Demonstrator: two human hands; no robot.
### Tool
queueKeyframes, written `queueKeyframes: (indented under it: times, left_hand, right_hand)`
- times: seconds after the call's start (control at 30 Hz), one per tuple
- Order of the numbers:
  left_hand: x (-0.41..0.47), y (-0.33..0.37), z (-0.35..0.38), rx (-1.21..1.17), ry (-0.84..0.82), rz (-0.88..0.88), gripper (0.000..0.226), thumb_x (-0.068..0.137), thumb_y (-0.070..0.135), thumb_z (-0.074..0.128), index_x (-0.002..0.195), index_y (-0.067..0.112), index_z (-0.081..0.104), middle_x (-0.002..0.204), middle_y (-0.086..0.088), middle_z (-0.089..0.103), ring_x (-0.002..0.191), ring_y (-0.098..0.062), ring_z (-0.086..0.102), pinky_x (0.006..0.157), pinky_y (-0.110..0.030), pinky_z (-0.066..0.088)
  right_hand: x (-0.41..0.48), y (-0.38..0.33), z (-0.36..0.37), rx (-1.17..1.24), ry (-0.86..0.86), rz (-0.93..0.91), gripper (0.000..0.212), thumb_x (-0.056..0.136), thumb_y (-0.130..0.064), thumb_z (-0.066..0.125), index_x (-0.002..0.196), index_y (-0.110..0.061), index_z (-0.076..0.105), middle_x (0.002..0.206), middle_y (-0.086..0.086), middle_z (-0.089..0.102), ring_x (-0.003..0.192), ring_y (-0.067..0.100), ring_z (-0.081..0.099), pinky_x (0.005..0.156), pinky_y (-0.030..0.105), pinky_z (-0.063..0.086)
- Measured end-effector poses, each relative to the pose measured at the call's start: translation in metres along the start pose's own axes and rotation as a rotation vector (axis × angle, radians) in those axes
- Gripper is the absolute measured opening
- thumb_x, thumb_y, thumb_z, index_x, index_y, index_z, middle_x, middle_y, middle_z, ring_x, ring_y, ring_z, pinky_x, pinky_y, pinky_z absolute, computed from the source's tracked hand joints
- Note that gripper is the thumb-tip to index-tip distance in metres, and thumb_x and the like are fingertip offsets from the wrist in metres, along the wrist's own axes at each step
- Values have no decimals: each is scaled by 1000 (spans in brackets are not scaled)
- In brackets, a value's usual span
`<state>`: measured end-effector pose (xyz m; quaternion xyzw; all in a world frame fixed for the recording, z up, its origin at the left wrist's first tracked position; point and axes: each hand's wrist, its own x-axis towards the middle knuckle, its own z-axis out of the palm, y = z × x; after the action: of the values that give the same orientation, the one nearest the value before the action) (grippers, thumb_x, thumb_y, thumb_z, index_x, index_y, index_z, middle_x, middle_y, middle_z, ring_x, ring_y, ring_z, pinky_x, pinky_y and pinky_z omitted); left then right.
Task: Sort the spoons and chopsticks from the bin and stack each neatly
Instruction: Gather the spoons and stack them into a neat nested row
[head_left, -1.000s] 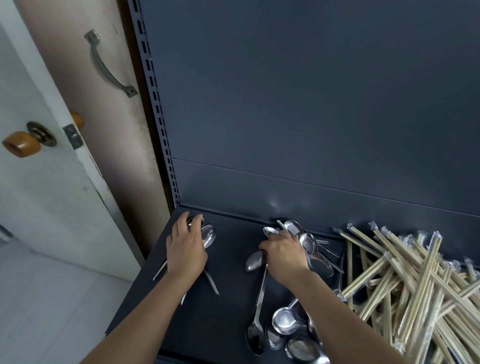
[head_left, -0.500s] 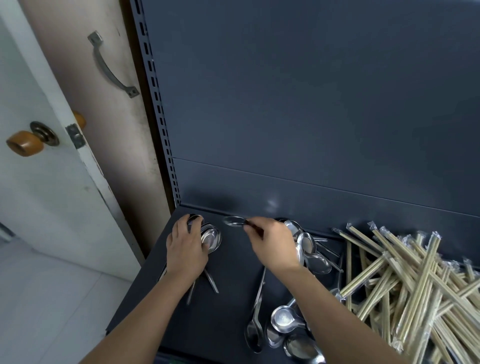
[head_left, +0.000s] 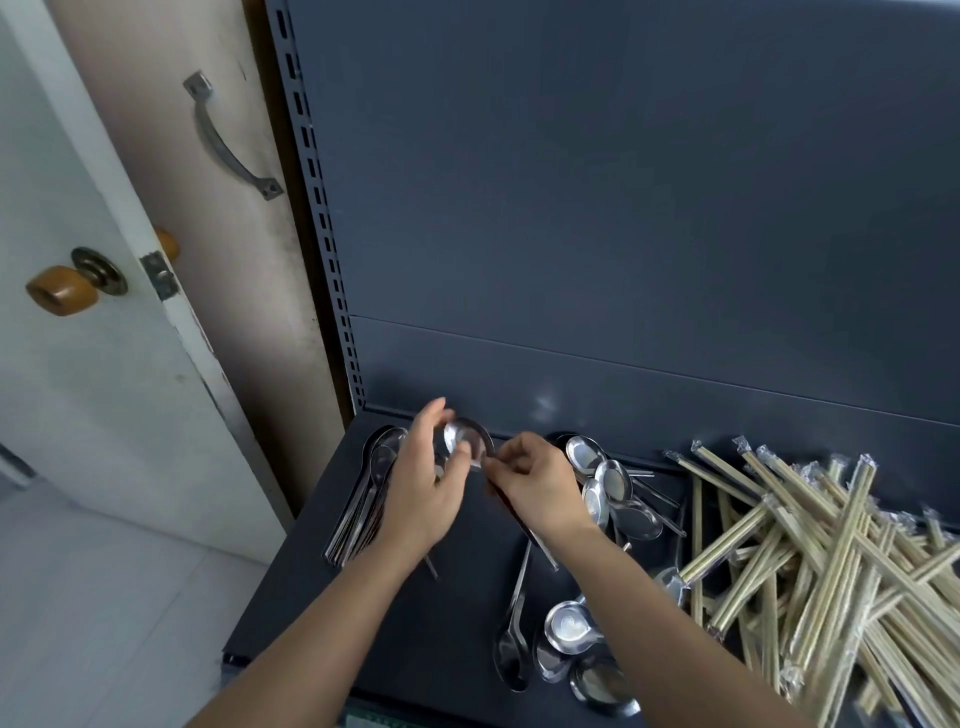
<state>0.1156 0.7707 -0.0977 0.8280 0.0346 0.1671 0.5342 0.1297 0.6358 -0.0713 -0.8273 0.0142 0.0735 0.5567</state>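
Looked down on a dark metal shelf (head_left: 415, 597), a slotted upright (head_left: 317, 208) rising from its back left corner. Found a white door (head_left: 78, 415) with a wooden knob (head_left: 60, 291) off the shelf's left side. Saw wrapped chopsticks (head_left: 810, 571) heaped loosely across the shelf's right end. Noted loose spoons (head_left: 608, 483) scattered over the shelf's middle, some near its back wall, others by its front edge. Noted a nested stack of spoons (head_left: 363, 499) lying on the shelf's left end, bowls toward the back wall. Caught the left hand (head_left: 423, 488) and right hand (head_left: 540, 488) close together just above the shelf's back left part, beside that stack. Made out one spoon (head_left: 467, 441) held between them, off the shelf's surface. Right fingers curled and pinched on its neck. Left thumb and fingers closed about its bowl, or so it seemed through the blur.
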Motion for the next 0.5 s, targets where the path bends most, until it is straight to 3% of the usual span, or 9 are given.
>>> queueKeyframes:
  times: [0.07,0.13,0.2,0.27,0.33,0.43,0.5]
  left_hand:
    - [-1,10,13,-337,-18,-258,37,97,14,53,133,21,47,122,1,63,113,-10,58,102,-30,42]
    - [-3,16,24,-564,26,-413,20,100,6,47,112,17,58,105,-9,72,101,-21,68,97,-43,50]
    - [-5,22,30,-666,41,-495,20,101,3,43,97,13,60,95,-13,73,89,-26,70,81,-39,57]
    - [-7,28,31,-706,50,-538,17,101,2,41,95,9,56,88,-16,71,69,-24,70,62,-30,57]
    - [-8,29,33,-684,47,-551,12,100,0,39,96,6,48,83,-17,69,52,-21,63,49,-29,52]
    - [-9,24,36,-612,14,-573,10,98,-2,38,96,6,43,81,-15,69,48,-20,58,46,-28,47]
    - [-11,24,36,-599,-22,-586,9,98,-1,39,99,5,45,81,-13,70,50,-19,58,46,-27,47]
  right_hand:
    - [-4,-2,-1,73,-63,3,16,87,-16,69,78,-9,57,67,8,68,53,16,56,53,26,47]
    - [-4,0,-7,12,-65,2,22,88,-23,68,74,-8,60,63,3,65,56,17,57,59,30,48]
    - [2,7,-19,-180,53,-4,32,90,-33,63,67,-11,59,61,1,63,63,23,58,62,30,46]
    - [5,15,-38,-427,239,-2,31,90,-37,61,69,-14,59,70,4,66,75,28,60,62,29,39]
    - [3,24,-57,-657,299,32,25,87,-39,61,86,-14,65,89,6,70,94,31,62,70,31,43]
    - [-2,33,-68,-960,103,237,57,80,-57,65,119,-17,52,115,5,64,114,30,57,85,34,44]
    - [-5,39,-63,-1108,6,305,63,80,-60,65,123,-18,47,119,3,64,114,26,59,84,32,45]
